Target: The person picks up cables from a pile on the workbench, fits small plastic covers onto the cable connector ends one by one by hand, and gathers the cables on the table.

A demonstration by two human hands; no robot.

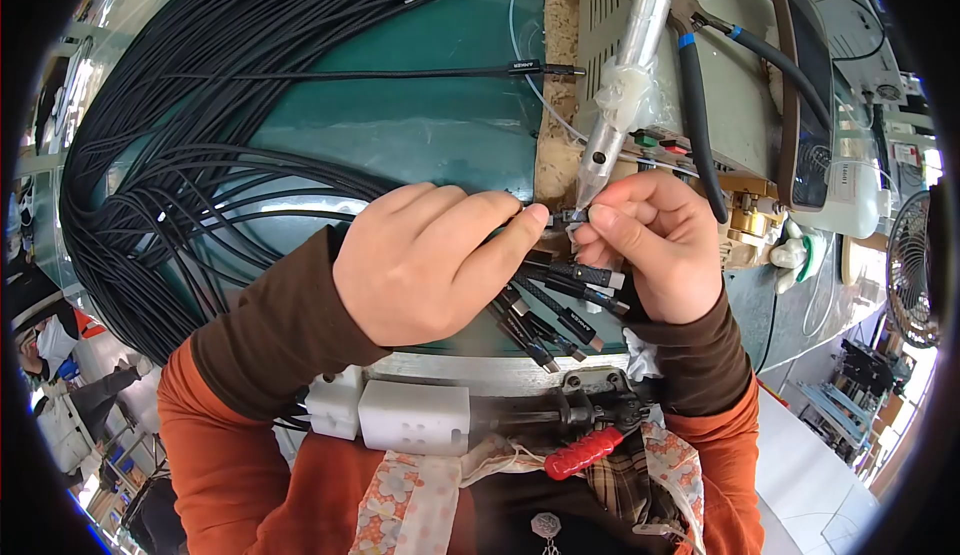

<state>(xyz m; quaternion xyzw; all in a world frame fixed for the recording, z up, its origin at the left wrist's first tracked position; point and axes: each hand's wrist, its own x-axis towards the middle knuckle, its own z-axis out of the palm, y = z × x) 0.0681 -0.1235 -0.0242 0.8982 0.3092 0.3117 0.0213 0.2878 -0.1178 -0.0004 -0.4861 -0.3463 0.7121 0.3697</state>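
My left hand (430, 265) is closed in a pinch on the end of a black cable, with its plug (567, 217) sticking out to the right. At that plug, the thumb and fingers of my right hand (660, 240) are pinched together; whatever lies between them is too small to make out. Just above the plug points the narrow tip of a metal nozzle-like tool (607, 145), which slants down from the top. Below my hands lie several black cable ends with metal plugs (570, 325), some with white lettering.
A thick bundle of black cables (190, 85) covers the left of the green tabletop (430, 115). One cable plug (545, 69) lies apart. Pliers (695, 105) rest on the beige machine at right. A red-handled clamp (585, 453) sits at the front edge, beside white blocks (413, 417).
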